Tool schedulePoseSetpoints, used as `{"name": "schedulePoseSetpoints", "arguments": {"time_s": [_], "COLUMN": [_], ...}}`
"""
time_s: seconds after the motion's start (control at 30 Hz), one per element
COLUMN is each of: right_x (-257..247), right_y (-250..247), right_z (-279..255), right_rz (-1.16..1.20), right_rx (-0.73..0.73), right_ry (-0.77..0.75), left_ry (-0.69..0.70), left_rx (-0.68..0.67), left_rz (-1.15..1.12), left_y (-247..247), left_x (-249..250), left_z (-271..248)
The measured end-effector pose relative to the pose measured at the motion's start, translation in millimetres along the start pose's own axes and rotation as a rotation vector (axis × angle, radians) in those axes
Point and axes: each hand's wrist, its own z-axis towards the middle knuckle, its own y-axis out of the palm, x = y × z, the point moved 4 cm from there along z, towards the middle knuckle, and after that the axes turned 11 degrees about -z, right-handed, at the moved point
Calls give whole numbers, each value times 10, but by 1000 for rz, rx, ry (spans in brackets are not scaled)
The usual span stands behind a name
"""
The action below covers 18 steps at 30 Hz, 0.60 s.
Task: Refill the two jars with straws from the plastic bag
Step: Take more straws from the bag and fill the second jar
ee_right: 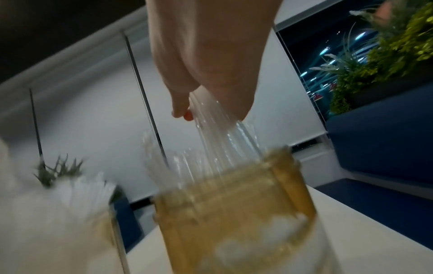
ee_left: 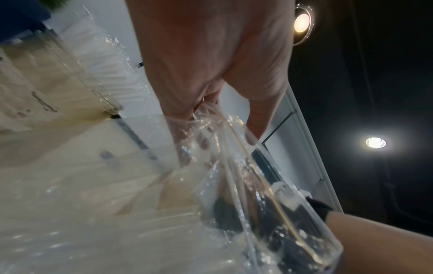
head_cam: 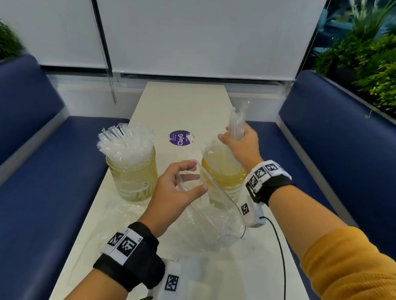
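Observation:
Two yellowish glass jars stand on the pale table (head_cam: 196, 105). The left jar (head_cam: 135, 177) is packed with clear wrapped straws (head_cam: 124, 142). Above the right jar (head_cam: 223, 177) (ee_right: 234, 213), my right hand (head_cam: 239, 142) grips a bundle of wrapped straws (head_cam: 238, 120) (ee_right: 218, 133), whose lower ends reach into the jar's mouth. My left hand (head_cam: 176, 186) (ee_left: 211, 74) holds the rim of the clear plastic bag (head_cam: 208, 224) (ee_left: 234, 185) with fingers and thumb curled on the film; the bag sags to the table in front of the right jar.
A purple round sticker (head_cam: 180, 137) lies on the table behind the jars. Blue padded benches (head_cam: 32, 157) run along both sides. Planters with green plants (head_cam: 384, 66) sit behind the right bench. A black cable (head_cam: 281, 256) trails from my right wrist.

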Motion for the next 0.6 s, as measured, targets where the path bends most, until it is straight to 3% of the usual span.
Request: {"name": "schedulePoseSetpoints", "arguments": {"time_s": [0.13,0.27,0.37,0.43,0.53,0.57,0.6], "right_x": [144,-33,-190,-232,7,73,84], "right_y": [0,-81,-114,-65,136,160,157], "right_z": [-100,-41,3,34,35,18,10], "right_rz": [-14,21,-134,-389,-897,-1002,-1021], "right_rx": [35,142,196,99,-341,-414,-381], "right_ry": [-12,-166,-333,-432,-438,-447,-460], "left_ry": [-7,-3,1,-2,-5,-8,-10], "left_rx": [6,-7,-13,-12,-3,2,6], "left_rz": [-1,15,34,36,29,24,19], "left_y": [0,5,1,-11,-29,-34,-38], "left_x": [-3,-20,-29,-28,-32,-33,-31], "left_z": [11,52,69,75,80,82,83]}}
